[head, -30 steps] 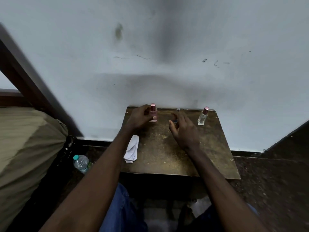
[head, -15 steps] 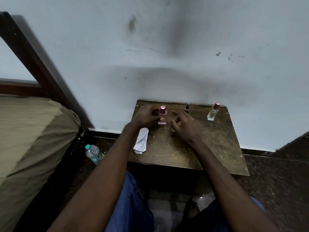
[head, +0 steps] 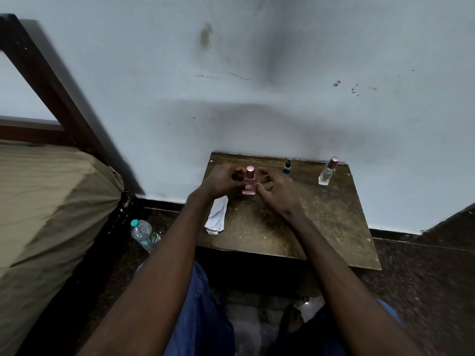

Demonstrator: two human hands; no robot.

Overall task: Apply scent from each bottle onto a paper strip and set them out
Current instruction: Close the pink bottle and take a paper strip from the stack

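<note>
My left hand grips the small pink glass bottle, upright near the back of the worn brown wooden bench, and my right hand has just closed in beside it, fingers curled, whether gripping I cannot tell, so uncapping looks next while the white paper strips lie untouched.

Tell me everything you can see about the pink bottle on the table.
The pink bottle is small, flat-sided clear glass holding pink liquid, with a rounded metallic pink cap still on. It stands upright near the back of the worn wooden table. The left hand grips it, thumb across its front; the right hand pinches its right edge.
</note>
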